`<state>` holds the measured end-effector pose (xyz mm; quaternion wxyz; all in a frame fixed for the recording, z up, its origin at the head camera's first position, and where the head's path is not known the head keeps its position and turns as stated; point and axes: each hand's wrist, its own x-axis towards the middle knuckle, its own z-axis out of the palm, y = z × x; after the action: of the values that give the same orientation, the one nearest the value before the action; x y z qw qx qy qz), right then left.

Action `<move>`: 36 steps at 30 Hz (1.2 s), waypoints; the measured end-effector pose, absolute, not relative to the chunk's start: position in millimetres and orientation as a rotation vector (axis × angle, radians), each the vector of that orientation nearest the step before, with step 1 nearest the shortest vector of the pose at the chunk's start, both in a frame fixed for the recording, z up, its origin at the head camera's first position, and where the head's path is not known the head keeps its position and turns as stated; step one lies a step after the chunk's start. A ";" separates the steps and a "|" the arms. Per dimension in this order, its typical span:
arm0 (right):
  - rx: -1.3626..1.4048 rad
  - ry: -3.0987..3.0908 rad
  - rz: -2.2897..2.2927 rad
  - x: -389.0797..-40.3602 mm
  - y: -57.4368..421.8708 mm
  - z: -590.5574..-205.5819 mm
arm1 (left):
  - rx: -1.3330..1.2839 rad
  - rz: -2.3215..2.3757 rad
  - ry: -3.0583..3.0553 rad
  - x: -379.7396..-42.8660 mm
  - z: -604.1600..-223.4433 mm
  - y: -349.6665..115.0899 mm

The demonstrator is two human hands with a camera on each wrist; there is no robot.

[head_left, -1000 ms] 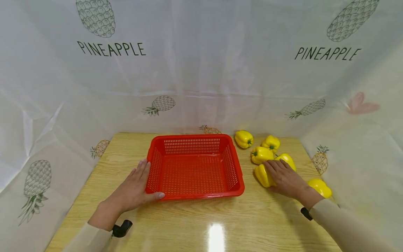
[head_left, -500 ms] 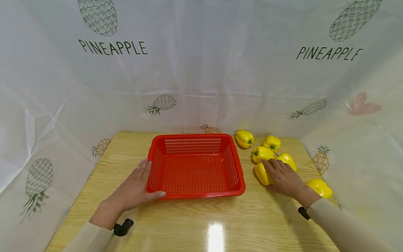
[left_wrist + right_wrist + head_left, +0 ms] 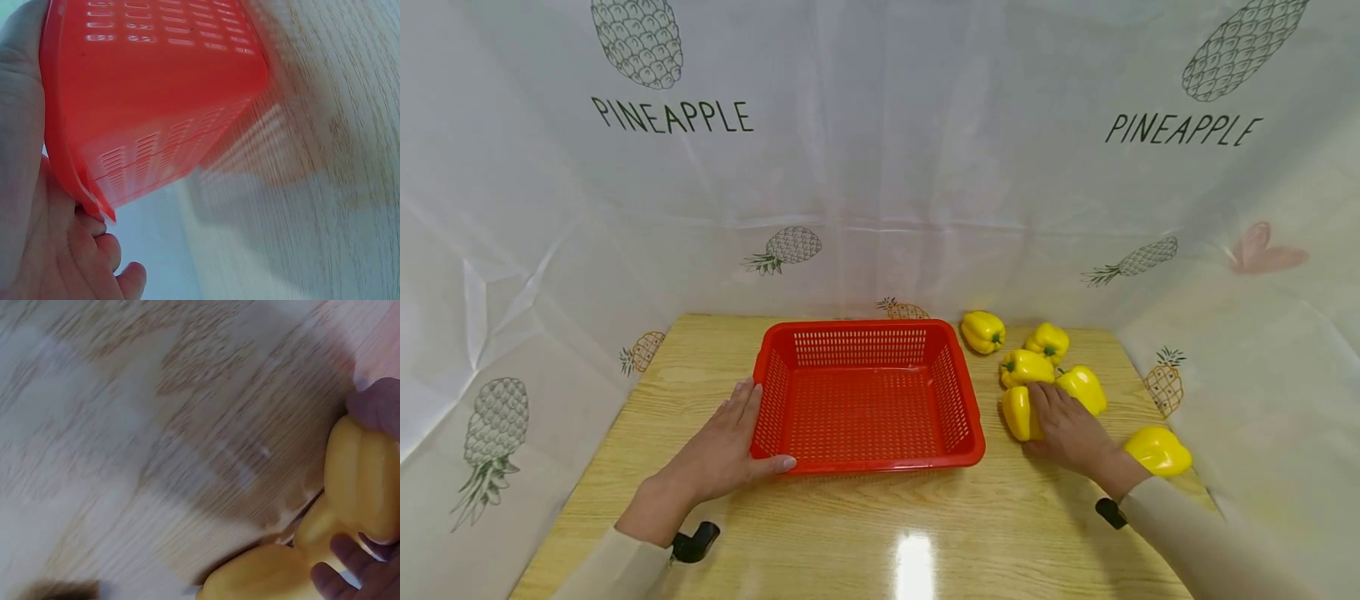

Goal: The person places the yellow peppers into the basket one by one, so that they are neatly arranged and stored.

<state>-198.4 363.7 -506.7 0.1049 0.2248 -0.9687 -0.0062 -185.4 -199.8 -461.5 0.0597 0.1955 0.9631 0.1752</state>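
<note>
Gripping the near-left corner of the red basket (image 3: 865, 464), the left hand (image 3: 718, 442) is lying left of centre in the head view, fingers along the side, thumb crossing the front rim. The basket is sitting mid-frame on the wooden table (image 3: 842, 525).

Right of centre, the right hand (image 3: 1070, 427) is clamping a yellow pepper (image 3: 1018, 414); in the right wrist view I am seeing thumb and fingers bracketing it. I am not managing to tell whether it is resting on the wood or hanging just above.

Neighbours: second pepper (image 3: 1026, 368) lying just beyond; third pepper (image 3: 1082, 388) sitting right behind the fingers; fourth pepper (image 3: 1048, 342) and fifth pepper (image 3: 982, 332) standing toward the far edge; sixth pepper (image 3: 1157, 452) lying alone by the table's right edge.

Risks, as I am judging them: the skin is looking glossy, so a loose pinch could let the pepper slip. Knuckles swinging wide could bump the third pepper. The right sleeve (image 3: 1202, 533) is running close by the sixth pepper; a brush there could roll it off. Uneven left-hand pressure could skid the basket.
</note>
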 end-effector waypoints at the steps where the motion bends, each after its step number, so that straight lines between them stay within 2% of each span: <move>1: 0.652 -2.864 -0.007 -198.2 362.3 -507.2 | 0.592 0.530 2.917 -185.3 -461.5 -200.0; 15: 0.673 -2.706 -0.134 -207.9 354.9 -505.6 | 0.578 0.554 2.912 -183.5 -462.6 -200.5; 36: 0.748 -2.500 -0.204 -225.7 349.4 -454.1 | 0.598 0.541 2.930 -184.3 -460.7 -199.0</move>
<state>-225.7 349.4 -454.1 0.2590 0.2761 -0.9225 -0.0751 -184.3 -199.0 -460.7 0.0511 0.1966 0.9629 0.1778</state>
